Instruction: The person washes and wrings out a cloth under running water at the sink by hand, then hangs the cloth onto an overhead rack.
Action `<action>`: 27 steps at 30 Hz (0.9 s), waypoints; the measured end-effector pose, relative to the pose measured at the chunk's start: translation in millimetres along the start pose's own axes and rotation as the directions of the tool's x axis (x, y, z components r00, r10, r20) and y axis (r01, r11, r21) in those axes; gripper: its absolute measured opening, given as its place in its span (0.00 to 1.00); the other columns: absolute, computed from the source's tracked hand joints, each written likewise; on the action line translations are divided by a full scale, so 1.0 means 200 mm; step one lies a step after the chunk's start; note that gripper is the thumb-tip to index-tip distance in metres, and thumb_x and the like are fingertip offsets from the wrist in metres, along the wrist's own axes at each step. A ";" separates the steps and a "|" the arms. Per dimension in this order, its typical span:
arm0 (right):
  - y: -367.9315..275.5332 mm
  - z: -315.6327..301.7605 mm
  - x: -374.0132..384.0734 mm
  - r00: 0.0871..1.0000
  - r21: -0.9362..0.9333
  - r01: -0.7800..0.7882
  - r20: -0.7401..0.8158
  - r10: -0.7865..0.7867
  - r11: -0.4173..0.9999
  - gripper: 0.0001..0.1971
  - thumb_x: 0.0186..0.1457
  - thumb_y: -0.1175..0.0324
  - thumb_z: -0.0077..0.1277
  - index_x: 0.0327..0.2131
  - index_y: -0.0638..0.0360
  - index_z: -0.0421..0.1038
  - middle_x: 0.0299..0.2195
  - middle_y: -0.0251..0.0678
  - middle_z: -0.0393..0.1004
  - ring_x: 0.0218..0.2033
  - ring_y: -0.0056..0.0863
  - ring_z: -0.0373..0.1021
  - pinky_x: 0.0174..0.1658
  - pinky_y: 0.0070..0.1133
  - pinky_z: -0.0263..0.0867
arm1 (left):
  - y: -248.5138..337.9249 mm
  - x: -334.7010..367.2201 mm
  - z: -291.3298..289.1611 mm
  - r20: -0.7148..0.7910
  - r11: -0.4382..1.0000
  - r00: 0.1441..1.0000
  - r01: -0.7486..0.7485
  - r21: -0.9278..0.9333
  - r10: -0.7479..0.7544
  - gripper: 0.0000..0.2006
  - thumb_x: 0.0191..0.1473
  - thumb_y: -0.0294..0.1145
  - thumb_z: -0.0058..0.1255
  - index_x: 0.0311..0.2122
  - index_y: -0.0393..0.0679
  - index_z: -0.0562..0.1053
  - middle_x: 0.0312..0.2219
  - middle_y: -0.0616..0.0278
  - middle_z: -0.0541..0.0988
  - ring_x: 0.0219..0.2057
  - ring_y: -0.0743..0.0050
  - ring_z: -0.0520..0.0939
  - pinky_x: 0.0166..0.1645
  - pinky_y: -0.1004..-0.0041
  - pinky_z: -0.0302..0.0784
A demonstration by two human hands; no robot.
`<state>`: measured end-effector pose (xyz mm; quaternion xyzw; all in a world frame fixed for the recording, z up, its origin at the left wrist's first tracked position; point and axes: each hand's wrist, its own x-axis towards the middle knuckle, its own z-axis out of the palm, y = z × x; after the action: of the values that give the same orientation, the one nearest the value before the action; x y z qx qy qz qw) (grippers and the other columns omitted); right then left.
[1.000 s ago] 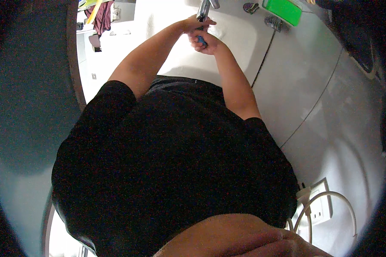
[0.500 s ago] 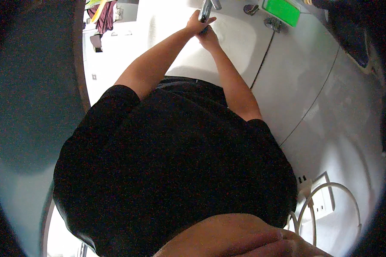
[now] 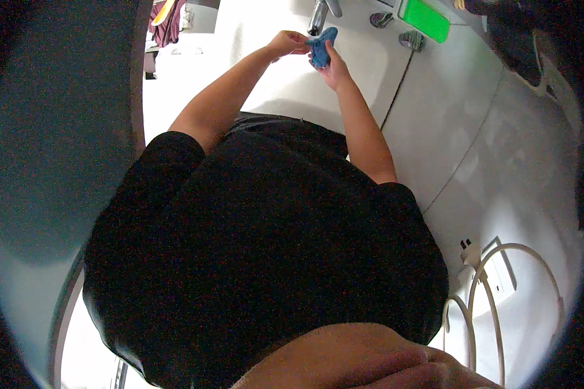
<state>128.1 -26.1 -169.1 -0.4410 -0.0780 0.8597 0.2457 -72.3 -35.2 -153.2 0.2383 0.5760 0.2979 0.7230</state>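
Note:
A blue cloth (image 3: 320,53), bunched up, is held over the white sink (image 3: 366,78) just in front of the metal faucet (image 3: 316,23). My right hand (image 3: 335,71) grips it from the right, with the thumb lying across its face. From the left, my left hand (image 3: 285,45) pinches the cloth's edge near the faucet's mouth. Both forearms stretch forward over the basin's near side. Whether water is flowing I cannot tell.
A bright green rectangular item with a pale border (image 3: 425,21) sits at the upper right, beside a round metal fitting (image 3: 411,41). A white plug (image 3: 471,253) with looped cables hangs by a wall socket (image 3: 498,279). A dark panel (image 3: 52,162) stands at left; maroon fabric (image 3: 166,29) hangs beyond it.
Both hands have drawn back from under the faucet and moved slightly apart. The blue cloth, mostly hidden between them before, now shows spread in the right hand.

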 end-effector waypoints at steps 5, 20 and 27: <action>-0.06 0.10 -0.11 0.995 0.053 -0.078 0.069 0.074 0.996 0.25 0.58 0.47 0.47 0.47 0.58 0.67 0.42 0.40 0.73 0.45 0.36 0.69 0.53 0.32 0.63 | 0.10 -0.05 0.04 -0.057 0.957 0.997 -0.031 0.290 0.050 0.16 0.50 0.36 0.61 0.40 0.37 0.75 0.33 0.57 0.80 0.36 0.68 0.82 0.50 0.70 0.78; 0.00 0.08 0.02 0.977 -0.014 0.007 -0.215 -0.010 1.000 0.23 0.62 0.50 0.36 0.51 0.57 0.63 0.45 0.46 0.72 0.41 0.38 0.71 0.47 0.32 0.68 | 0.21 -0.20 0.06 -0.240 0.941 0.924 -0.326 -0.088 0.298 0.13 0.53 0.39 0.57 0.35 0.39 0.72 0.28 0.65 0.76 0.32 0.77 0.77 0.39 0.74 0.75; 0.04 0.13 0.14 0.725 -0.753 0.573 0.280 -0.629 0.325 0.26 0.47 0.63 0.63 0.49 0.60 0.66 0.42 0.38 0.72 0.38 0.30 0.72 0.44 0.25 0.70 | 0.28 -0.25 0.07 -0.267 0.961 0.923 -0.267 0.072 0.277 0.16 0.53 0.39 0.58 0.39 0.37 0.73 0.30 0.62 0.78 0.30 0.78 0.76 0.35 0.77 0.71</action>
<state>91.0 -17.4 -176.3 -0.4670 -0.6041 0.5597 0.3220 -75.5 -30.8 -77.4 0.2846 0.6368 0.4157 0.5837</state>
